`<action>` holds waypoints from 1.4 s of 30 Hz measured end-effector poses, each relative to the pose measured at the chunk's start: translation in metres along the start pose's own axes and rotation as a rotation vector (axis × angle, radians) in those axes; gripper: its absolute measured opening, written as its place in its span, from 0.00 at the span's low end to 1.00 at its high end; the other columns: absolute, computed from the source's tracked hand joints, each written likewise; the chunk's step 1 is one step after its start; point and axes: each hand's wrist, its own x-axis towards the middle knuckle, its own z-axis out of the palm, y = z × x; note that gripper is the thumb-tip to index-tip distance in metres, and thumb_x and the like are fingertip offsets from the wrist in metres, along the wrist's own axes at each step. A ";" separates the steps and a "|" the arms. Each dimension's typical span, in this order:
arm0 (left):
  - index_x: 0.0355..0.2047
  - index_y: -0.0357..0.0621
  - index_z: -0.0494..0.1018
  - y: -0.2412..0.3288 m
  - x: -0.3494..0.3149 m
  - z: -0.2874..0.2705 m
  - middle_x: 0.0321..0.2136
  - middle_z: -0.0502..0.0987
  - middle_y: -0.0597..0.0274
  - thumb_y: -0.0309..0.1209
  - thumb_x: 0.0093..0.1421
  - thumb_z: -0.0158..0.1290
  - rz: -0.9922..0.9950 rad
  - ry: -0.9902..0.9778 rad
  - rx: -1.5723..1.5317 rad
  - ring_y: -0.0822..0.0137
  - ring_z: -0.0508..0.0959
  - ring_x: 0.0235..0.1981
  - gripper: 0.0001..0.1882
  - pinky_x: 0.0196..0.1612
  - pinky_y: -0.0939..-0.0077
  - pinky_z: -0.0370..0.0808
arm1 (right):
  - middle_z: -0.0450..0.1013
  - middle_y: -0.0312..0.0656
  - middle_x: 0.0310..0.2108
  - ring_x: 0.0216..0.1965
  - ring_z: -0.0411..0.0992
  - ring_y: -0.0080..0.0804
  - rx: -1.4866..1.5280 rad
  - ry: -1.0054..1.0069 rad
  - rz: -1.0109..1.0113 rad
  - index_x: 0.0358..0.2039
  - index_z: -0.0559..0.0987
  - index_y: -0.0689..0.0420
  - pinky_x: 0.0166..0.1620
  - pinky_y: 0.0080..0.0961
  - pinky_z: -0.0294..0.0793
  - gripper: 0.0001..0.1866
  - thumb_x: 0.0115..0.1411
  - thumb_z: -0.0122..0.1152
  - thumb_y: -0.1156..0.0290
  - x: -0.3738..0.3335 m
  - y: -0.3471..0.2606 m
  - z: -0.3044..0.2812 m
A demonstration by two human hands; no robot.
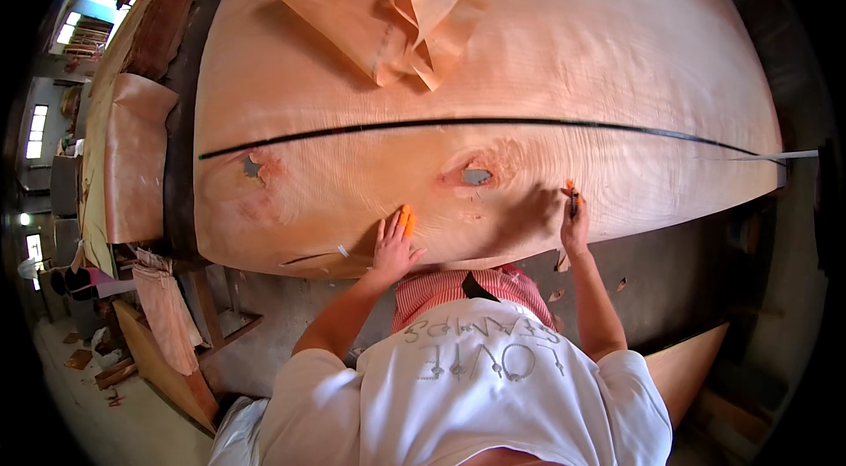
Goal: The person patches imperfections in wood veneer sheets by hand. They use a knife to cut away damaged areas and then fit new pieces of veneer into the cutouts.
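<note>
A broad sheet of pale wood veneer [370,179] spreads before me, with a ragged knot hole [253,168] at the left and a second knot hole [477,176] near the middle. My left hand [397,246] lies flat by the sheet's near edge, fingers spread, with orange covers on some fingers. In my right hand [575,217], closed above the sheet to the right of the middle hole, is a short black tool [574,201]; its exact kind is too small to make out. Orange shows at those fingertips too.
A long thin black strip [467,122] crosses the veneer. Beyond it lies a crumpled veneer offcut [388,25] with oval cutouts. More veneer [141,162] hangs at the left, and a board [692,369] leans at the lower right. Small scraps dot the floor.
</note>
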 end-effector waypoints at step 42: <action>0.52 0.32 0.55 -0.248 0.368 -0.211 0.50 0.61 0.42 0.36 0.47 0.54 -0.838 0.879 -0.059 0.48 0.62 0.52 0.34 0.55 0.60 0.59 | 0.72 0.35 0.21 0.24 0.65 0.15 0.382 -0.056 0.399 0.36 0.73 0.61 0.28 0.14 0.63 0.12 0.62 0.47 0.65 0.053 -0.021 0.102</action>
